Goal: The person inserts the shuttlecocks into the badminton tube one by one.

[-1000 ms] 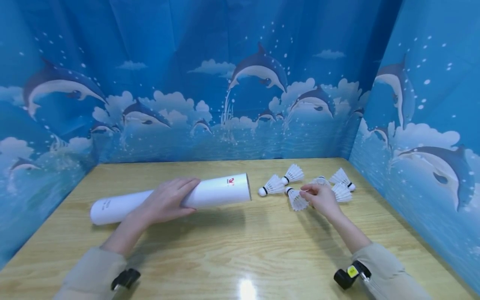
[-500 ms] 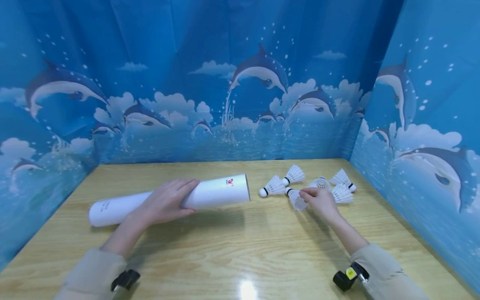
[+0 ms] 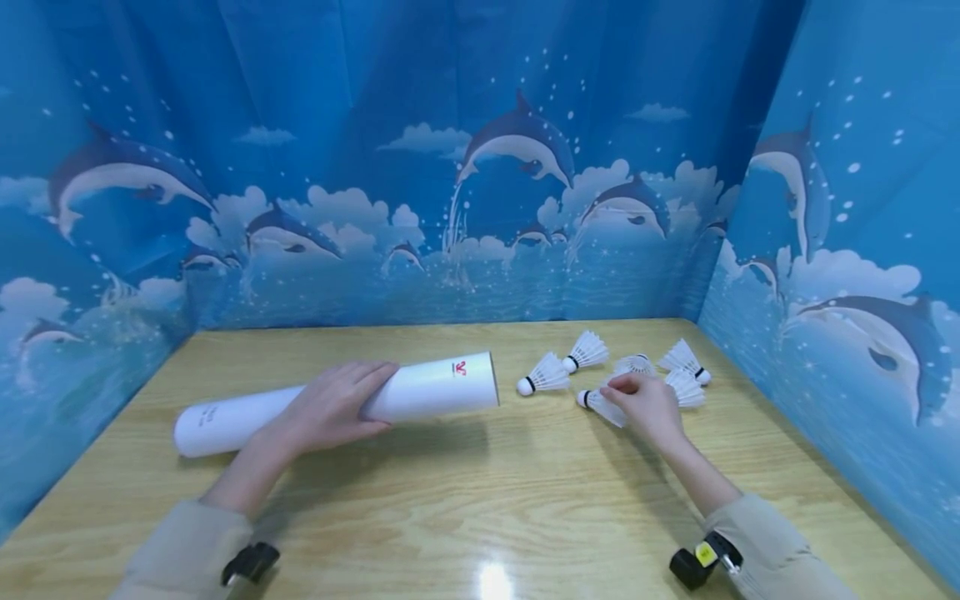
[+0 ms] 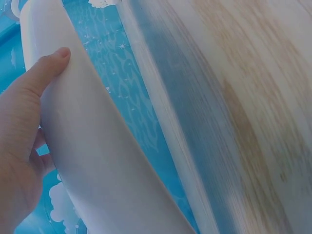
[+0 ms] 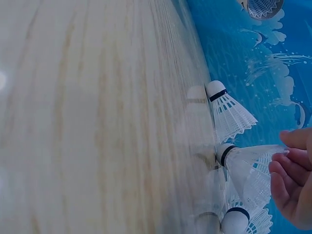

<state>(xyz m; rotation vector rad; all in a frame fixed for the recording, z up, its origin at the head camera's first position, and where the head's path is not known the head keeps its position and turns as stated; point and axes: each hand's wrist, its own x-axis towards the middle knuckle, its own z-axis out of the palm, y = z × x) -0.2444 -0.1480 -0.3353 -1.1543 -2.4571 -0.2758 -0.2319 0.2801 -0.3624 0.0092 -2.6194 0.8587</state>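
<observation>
My left hand (image 3: 336,406) holds a long white shuttlecock tube (image 3: 431,388) around its middle, the red-marked end facing right and lifted over its shadow. The thumb lies along the tube's wall in the left wrist view. At that open end, a netted white skirt (image 5: 263,7) shows inside in the right wrist view. Over on the right, my right hand (image 3: 649,410) pinches the skirt rim of a white shuttlecock (image 3: 597,403) between thumb and fingers. Its black-banded cork (image 5: 225,154) points left, low at the tabletop.
Two shuttlecocks (image 3: 546,375) lie between the tube's mouth and my right hand. Several more, among them one at the far right (image 3: 684,360), lie behind and beside that hand. A dolphin-print curtain (image 3: 480,275) rises along the back and right edges of the wooden table (image 3: 480,492).
The pinched shuttlecock has turned, its cork shifting slightly right and toward me, away from the neighbouring shuttlecocks. My right hand shifts slightly with it. The left hand stays around the tube.
</observation>
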